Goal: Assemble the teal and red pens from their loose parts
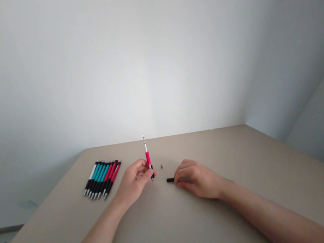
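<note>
My left hand [137, 180] pinches a pink pen barrel [148, 158], held upright with its bare refill and spring pointing up. Fingertips of my right hand [193, 175] are closed on one end of a short black grip sleeve [170, 180], which lies level at the table surface. Between the hands, a little farther back, a small grey cone-shaped pen tip [162, 166] rests on the table.
On the beige table [171, 225], to the left, several pens [102, 179] lie side by side in a slanted row, with white, teal and pink barrels and black grips. A pale wall [146, 59] rises behind the table's back edge.
</note>
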`<state>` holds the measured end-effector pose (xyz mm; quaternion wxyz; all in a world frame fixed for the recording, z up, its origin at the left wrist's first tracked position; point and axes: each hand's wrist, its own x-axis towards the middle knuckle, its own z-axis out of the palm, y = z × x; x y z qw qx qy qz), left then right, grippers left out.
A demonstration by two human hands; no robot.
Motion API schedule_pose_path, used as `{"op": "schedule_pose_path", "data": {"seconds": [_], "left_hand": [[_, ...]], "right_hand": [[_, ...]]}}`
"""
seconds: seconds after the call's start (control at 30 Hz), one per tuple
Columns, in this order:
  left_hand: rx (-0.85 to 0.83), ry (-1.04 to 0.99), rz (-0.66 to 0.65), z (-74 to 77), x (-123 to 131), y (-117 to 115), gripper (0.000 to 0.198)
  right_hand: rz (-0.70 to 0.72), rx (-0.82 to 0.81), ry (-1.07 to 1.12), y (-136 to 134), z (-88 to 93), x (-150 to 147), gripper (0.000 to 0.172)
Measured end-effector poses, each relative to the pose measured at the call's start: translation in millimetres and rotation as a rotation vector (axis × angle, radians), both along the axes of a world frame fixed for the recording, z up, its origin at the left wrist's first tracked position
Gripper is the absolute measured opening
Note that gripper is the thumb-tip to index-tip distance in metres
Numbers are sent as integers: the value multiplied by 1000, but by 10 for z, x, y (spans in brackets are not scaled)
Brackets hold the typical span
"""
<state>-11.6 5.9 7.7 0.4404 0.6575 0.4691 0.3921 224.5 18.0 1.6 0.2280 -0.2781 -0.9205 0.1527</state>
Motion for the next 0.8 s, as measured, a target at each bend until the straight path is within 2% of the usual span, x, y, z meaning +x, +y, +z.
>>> {"op": "schedule_pose_path", "data": {"seconds": [0.1,0.17,0.23,0.27,0.37,0.43,0.6,0.8], "left_hand": [[-4,-38,19,-20,1,4,25],[-7,-57,26,-25,-2,6,27],[1,-56,14,-22,-8,5,23],[6,-50,7,-19,-10,4,21],[21,-18,3,-12,-13,2,19],[24,8,6,-10,-9,1,23],[42,53,-19,-6,1,3,26],[60,-12,-60,-24,-16,8,16]], "right_hand": [[-41,-14,-22,-5,52,31,17],[-159,-21,-59,-12,118,73,15],[-256,-42,-170,-16,190,138,4],[-285,-52,-229,-18,222,177,6],[-285,-201,-419,-25,282,289,9],[-279,-258,-468,-37,291,331,6],[-231,-207,-382,-57,254,289,8],[-284,-86,-70,-30,191,197,12]]}}
